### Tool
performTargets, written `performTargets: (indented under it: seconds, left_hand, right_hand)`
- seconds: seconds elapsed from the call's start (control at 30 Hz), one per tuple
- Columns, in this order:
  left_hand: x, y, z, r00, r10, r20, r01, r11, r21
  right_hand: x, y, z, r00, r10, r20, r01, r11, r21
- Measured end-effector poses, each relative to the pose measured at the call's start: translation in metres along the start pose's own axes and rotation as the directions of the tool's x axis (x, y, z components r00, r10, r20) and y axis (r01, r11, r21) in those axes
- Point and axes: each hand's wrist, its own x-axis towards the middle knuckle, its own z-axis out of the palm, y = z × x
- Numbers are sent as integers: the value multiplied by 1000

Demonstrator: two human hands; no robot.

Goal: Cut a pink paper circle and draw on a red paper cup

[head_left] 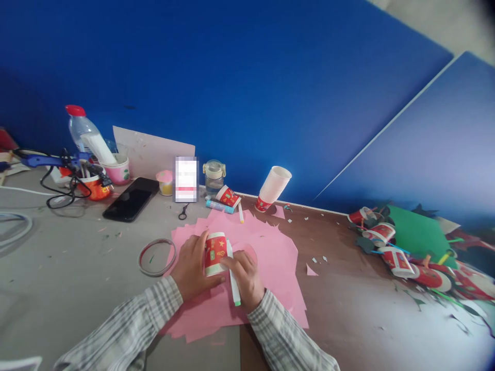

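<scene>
A red and white paper cup (215, 252) stands upside down on a stack of pink paper sheets (278, 257) in the middle of the table. My left hand (192, 268) is wrapped round the cup's left side and holds it down. My right hand (246, 275) is closed on a white marker with a green end (233, 281), its tip against the cup's right side near the base.
A roll of tape (157, 256) lies left of the pink paper. Behind are a black phone (131, 199), a glass jar (214, 176), a tipped stack of white cups (273, 188), a water bottle (87, 135) and a glue gun (46, 161). Several decorated cups (390, 247) and green paper (415, 232) lie at right.
</scene>
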Motion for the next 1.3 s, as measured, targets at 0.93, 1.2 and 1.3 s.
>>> performTargets:
  seconds: [0.93, 1.2, 1.3]
  left_hand:
    - [3, 7, -4, 990, 98, -100, -82, 984, 155]
    - [3, 7, -3, 988, 109, -112, -88, 981, 171]
    - [2, 7, -3, 988, 103, -111, -82, 980, 183]
  right_hand:
    - [2, -10, -7, 878, 478, -1, -349, 643, 681]
    - [4, -15, -8, 895, 445, -38, -329, 714, 618]
    - [4, -14, -8, 897, 441, -37, -331, 725, 604]
